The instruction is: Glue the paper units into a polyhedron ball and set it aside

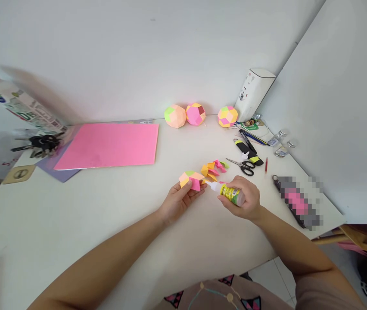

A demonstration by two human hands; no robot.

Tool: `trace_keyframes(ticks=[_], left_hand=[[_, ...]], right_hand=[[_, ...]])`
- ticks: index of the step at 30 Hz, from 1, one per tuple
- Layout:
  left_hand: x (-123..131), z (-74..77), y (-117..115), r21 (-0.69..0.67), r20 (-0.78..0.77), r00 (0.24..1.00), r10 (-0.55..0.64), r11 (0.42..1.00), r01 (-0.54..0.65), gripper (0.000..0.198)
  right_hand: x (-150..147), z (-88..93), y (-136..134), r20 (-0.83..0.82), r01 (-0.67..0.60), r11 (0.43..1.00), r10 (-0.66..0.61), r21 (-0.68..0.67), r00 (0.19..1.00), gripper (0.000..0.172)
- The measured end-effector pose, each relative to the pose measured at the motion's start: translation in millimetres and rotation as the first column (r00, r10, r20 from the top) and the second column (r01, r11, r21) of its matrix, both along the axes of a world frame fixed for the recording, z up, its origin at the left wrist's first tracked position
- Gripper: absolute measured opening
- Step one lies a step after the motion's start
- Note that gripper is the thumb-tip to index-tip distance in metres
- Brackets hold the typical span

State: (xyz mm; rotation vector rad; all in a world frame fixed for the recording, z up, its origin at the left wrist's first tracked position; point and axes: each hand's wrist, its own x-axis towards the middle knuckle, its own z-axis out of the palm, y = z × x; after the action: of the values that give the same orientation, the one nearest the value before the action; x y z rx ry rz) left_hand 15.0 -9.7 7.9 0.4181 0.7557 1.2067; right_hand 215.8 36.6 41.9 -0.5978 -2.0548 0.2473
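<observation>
Brown shirt cloth [216, 295] with little triangles on it shows at the near side of the white table [73, 224]. Out past it is the half-made paper ball [188, 178], held up over the table, and I will tell where things are from that ball. The left hand [177, 200] pinches it from the near side, thumb on a pink part and fingers curled under it. Just to the right of the ball, the right hand [247, 194] is wrapped around a squeeze bottle [231, 193] that looks like glue. Its white spout [212, 185] points at an orange flap on the ball's right edge, but I can't tell if they touch.

Behind the ball and a bit to the right lies a folded paper piece [211, 169], pink, orange and green. Farther right are the scissors [243, 166]. Far behind the ball sit a peach and green ball [175, 116] and a mostly pink ball [195, 114], with a yellow and pink ball [228, 116] more to the right.

Those three look all done. The one in the hand looks only partly done to me: some sides are joined, but its right edge is open, and the folded piece looks left over
</observation>
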Motion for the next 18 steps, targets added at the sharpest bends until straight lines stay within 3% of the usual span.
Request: trace_keyframes(ticks=[10, 18], left_hand=[[-0.6, -1.2, -1.0, 0.033, -0.019, 0.999, -0.047, 0.998, 0.047, 0.03], [-0.5, -3.9, -2.8, 0.025, -0.041, 0.996, -0.075, 0.997, 0.076, 0.029]], right_hand=[[0.0, 2.1, -2.3, 0.023, 0.018, 1.0, -0.017, -0.024, 1.0, 0.024], [1.5, 8.5, -4.9, 0.004, 0.043, 0.992, -0.043, -0.12, 0.999, 0.024]])
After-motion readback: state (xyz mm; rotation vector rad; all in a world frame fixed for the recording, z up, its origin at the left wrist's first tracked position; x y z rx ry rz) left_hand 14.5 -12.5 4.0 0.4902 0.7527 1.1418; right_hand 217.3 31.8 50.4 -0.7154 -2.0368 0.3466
